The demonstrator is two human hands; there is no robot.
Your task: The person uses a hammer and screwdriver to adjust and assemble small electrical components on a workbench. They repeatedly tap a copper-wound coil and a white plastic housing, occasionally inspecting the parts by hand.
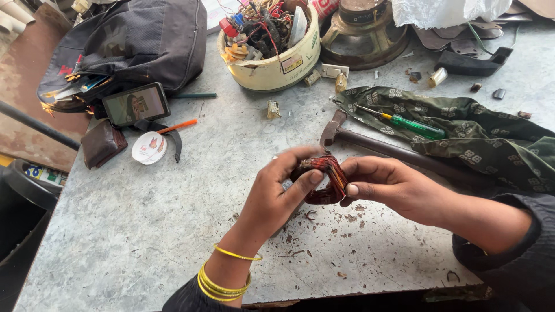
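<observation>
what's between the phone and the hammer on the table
In the head view, mostly bare grey tabletop between phone and hammer; only an orange pen.

Yellow bangles [224, 281] on left wrist, dark sleeves [509, 254].

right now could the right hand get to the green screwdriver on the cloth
Probably yes: the green screwdriver lies uncovered on the cloth just beyond the right hand, but that hand grips the copper coil.

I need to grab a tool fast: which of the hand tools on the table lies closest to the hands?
The hammer: its head lies just above the left hand and right hand. The green-handled screwdriver lies farther back on the patterned cloth.
</observation>
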